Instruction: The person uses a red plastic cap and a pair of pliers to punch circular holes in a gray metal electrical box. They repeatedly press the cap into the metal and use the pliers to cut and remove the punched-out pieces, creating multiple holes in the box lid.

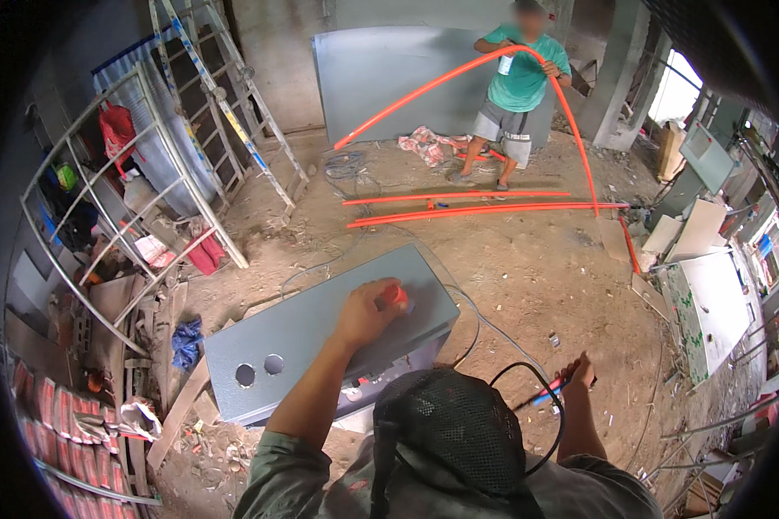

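Note:
My left hand (pixel 367 313) is closed around a small red round fitting (pixel 395 296), just above the far right part of a grey metal enclosure (pixel 311 311). Two round holes are cut in the near left part of its upper face, and components show through its open side below. To the right, over the dirt floor, my right hand (pixel 579 373) grips a slim tool with a red and blue handle (pixel 550 390); its exact kind cannot be told. A black cable loops beside that hand. The mesh cap on my head hides part of the enclosure.
A co-worker (pixel 522 84) stands at the back, bending an orange conduit (pixel 428 87). More orange conduits (pixel 480 209) lie on the dirt floor. A stepladder (pixel 227 97) and a metal frame (pixel 162 136) stand left. Grey cable (pixel 487 318) crosses the floor; boards (pixel 711 311) lean right.

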`<state>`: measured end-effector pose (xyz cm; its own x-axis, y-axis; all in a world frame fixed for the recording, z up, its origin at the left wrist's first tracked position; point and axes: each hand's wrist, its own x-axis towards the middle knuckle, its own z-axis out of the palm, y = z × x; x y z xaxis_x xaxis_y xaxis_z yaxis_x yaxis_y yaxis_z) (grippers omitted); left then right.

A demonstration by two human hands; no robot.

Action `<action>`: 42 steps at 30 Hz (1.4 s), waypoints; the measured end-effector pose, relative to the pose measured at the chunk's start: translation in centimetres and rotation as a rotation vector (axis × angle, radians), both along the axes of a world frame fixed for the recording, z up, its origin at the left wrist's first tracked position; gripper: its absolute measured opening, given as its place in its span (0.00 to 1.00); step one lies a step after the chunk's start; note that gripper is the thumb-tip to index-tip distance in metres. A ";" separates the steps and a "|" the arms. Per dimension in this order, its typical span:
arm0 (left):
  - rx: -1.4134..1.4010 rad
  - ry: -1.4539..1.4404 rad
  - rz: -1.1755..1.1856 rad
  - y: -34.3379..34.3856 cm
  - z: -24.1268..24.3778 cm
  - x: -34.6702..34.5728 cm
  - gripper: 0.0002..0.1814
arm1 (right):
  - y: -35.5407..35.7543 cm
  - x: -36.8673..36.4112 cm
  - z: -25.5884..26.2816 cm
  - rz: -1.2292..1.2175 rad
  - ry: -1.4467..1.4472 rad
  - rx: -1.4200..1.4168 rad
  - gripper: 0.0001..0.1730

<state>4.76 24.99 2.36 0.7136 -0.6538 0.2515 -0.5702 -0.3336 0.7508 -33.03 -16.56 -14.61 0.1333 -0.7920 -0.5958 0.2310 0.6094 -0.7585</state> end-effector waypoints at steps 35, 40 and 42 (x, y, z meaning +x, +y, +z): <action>0.506 -0.304 0.124 -4.9 2.7 -3.5 0.19 | -8.3 7.7 -15.4 1.095 0.785 -0.679 0.24; 0.461 -0.363 0.092 -5.6 2.4 -3.5 0.21 | -8.8 3.5 -16.9 1.042 0.856 -0.612 0.24; 0.429 -0.368 0.137 -5.4 1.7 -3.9 0.22 | -8.4 2.2 -16.5 1.061 0.865 -0.545 0.26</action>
